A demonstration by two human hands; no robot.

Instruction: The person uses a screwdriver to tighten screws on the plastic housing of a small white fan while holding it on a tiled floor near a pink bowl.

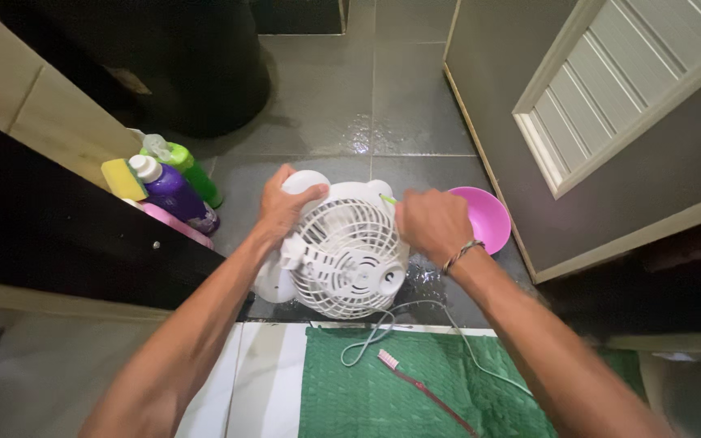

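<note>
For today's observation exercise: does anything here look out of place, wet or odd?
Yes. The white fan, an electrical thing with its cord trailing, sits on a wet tiled floor. A toothbrush lies on the green mat, far from any basin.

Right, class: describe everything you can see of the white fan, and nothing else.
The white fan is small, seemingly plastic, with a round slatted grille and central hub. It lies tilted over wet grey floor tiles, grille facing up towards the camera. The left hand grips its upper edge; the right hand touches its right side, holding something thin and green. Its pale cord trails onto a green mat.
</note>
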